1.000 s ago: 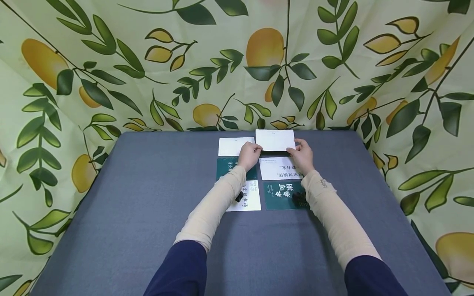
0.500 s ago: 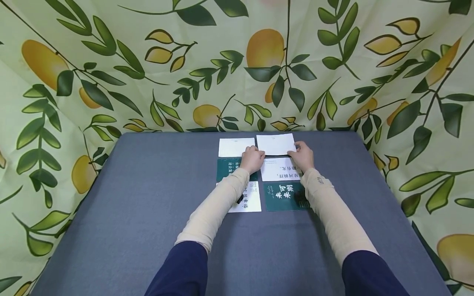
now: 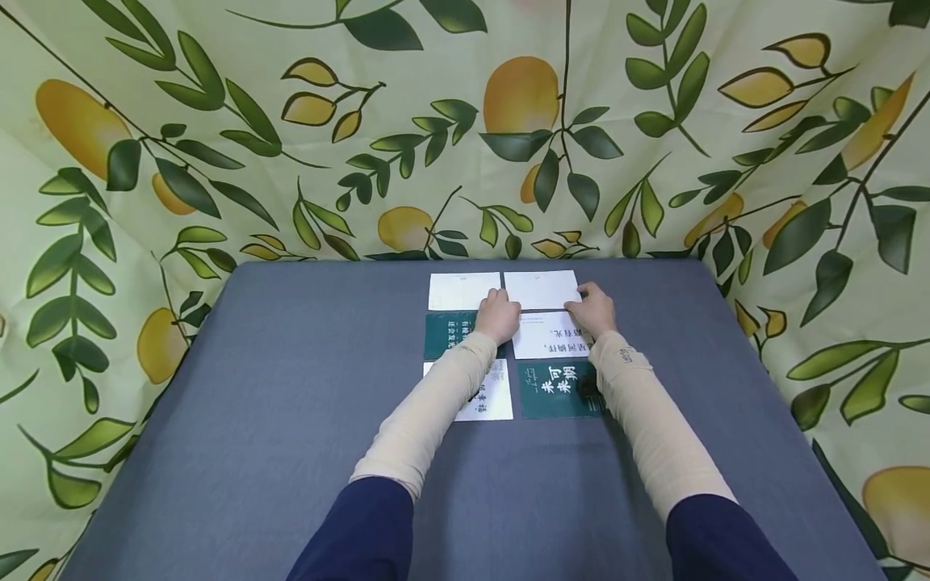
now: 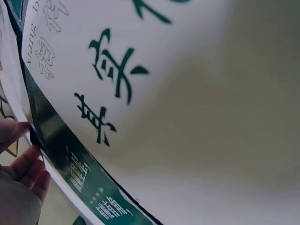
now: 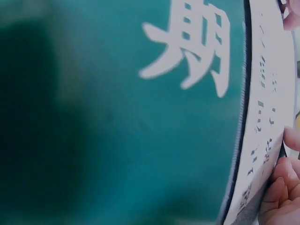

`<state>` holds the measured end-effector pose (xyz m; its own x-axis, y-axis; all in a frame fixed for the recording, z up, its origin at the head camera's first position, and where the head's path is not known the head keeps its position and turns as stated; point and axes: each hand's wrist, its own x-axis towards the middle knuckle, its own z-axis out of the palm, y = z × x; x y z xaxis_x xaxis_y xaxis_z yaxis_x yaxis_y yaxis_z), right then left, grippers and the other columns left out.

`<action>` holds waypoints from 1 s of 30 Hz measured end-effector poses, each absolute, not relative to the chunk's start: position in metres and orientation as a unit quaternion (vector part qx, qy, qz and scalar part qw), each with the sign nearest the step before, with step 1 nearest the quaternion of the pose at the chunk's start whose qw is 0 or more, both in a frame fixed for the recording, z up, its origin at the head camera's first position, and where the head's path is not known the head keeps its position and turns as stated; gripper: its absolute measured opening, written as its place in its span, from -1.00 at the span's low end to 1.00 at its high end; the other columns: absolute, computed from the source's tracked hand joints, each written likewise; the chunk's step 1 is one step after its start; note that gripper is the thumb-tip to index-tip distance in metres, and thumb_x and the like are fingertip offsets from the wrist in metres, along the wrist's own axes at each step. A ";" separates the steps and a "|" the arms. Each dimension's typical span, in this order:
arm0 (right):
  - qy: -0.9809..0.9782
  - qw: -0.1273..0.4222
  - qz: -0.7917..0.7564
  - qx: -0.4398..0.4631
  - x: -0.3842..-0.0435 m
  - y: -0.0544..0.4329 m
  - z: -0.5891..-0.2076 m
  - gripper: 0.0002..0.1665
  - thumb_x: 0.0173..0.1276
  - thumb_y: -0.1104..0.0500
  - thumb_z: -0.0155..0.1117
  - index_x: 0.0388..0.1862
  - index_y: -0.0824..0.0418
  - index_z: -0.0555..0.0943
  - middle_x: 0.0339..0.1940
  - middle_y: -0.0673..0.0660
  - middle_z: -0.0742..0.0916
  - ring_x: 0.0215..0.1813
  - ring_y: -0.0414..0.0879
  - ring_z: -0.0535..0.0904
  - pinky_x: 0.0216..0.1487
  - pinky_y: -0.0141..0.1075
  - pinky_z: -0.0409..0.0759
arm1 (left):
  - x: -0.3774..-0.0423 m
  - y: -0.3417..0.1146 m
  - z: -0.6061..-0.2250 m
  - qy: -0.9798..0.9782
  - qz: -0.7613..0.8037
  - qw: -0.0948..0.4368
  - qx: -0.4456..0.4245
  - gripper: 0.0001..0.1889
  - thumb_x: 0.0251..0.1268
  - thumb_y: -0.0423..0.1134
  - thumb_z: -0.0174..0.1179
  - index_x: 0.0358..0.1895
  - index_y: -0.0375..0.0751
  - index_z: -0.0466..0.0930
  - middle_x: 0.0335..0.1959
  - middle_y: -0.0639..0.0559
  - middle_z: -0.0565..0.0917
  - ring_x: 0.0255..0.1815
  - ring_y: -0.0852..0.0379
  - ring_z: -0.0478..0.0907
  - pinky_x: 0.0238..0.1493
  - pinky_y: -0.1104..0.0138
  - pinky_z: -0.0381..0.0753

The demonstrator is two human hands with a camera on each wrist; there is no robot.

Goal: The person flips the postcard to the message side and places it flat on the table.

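Two rows of green and white cards with lettering lie below a top row of two mostly blank white cards. My right hand (image 3: 592, 310) holds the lower right corner of the right-hand white card (image 3: 541, 289), thumb on its near side. At that card's lower left corner is my left hand (image 3: 498, 315), fingertips and thumb on the edge. The card now lies flat beside the left white card (image 3: 463, 291), a narrow gap between them. In the left wrist view, the left fingers (image 4: 35, 173) and thumb meet near the card's edge.
Below are a green card (image 3: 439, 332), a white lettered card (image 3: 548, 335), another white lettered card (image 3: 494, 401) and a green lettered card (image 3: 538, 391). The forearms partly cover them. The grey tabletop (image 3: 305, 387) meets a leaf-patterned curtain (image 3: 407, 161) at the back.
The right-hand white card was raised and tilted a second ago; it has come down flat on the table. The left hand has shifted slightly right and nearer the body.
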<state>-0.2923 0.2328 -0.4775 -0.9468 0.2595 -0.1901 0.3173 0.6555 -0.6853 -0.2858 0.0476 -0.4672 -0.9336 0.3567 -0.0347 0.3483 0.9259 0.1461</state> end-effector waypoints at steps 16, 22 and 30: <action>0.917 0.069 -0.362 0.152 -0.287 0.231 -0.467 -0.42 0.37 0.10 0.02 0.28 0.37 0.28 0.26 0.39 0.45 0.18 0.19 0.41 0.28 0.02 0.37 | -0.280 0.050 -0.459 0.984 0.028 0.034 0.175 -0.66 0.46 -0.16 -0.19 0.05 -0.03 0.59 0.12 -0.01 0.45 0.15 0.07 0.27 0.17 0.21 0.35; 0.897 0.058 -0.407 0.162 -0.280 0.229 -0.462 -0.41 0.39 0.10 -0.05 0.33 0.34 0.25 0.29 0.38 0.42 0.20 0.21 0.38 0.28 0.04 0.35 | -0.280 0.048 -0.465 0.982 0.047 0.026 0.183 -0.63 0.50 -0.08 -0.23 0.21 0.08 0.47 0.20 0.10 0.43 0.19 0.09 0.28 0.19 0.19 0.33; 0.878 0.014 -0.450 0.163 -0.277 0.228 -0.452 -0.47 0.40 0.06 0.00 0.26 0.31 0.37 0.19 0.33 0.50 0.11 0.14 0.41 0.14 -0.05 0.42 | -0.271 0.041 -0.449 0.977 0.103 0.020 0.188 -0.59 0.49 -0.01 -0.24 0.28 0.13 0.39 0.26 0.08 0.38 0.25 0.07 0.25 0.22 0.17 0.28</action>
